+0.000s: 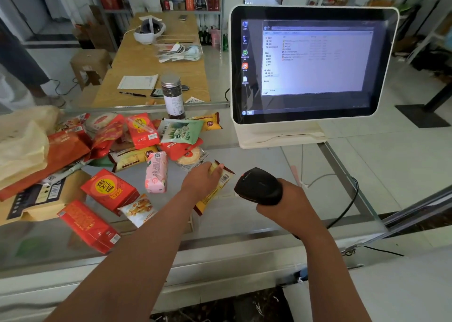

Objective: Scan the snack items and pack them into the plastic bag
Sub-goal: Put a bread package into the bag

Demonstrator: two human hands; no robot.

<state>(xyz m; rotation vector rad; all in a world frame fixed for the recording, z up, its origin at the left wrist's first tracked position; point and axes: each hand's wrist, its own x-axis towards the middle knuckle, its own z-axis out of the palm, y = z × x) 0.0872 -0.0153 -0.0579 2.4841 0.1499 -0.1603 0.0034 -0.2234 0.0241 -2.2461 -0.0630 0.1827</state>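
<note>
In left hand [200, 180], fingers curled on it: yellow snack packet [210, 197], just left of scanner [259, 186]. Round scanner handle: right hand [286, 208], gripping tight. Packet long way runs slanted, far end leaning toward scanner nose. barcode [225, 178] faces up on that far end. Nose looks aimed down-left at it. Right hand only needs small tilt, I think. snack pile [137, 138] farther left of scanner. plastic bag [22, 148] far left, well apart.

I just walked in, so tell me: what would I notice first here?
The white checkout screen glows at the counter's right end. Below it, the right hand grips a black barcode scanner beside a yellow snack packet held by the left hand. Red snack packs pile up on the left.
</note>
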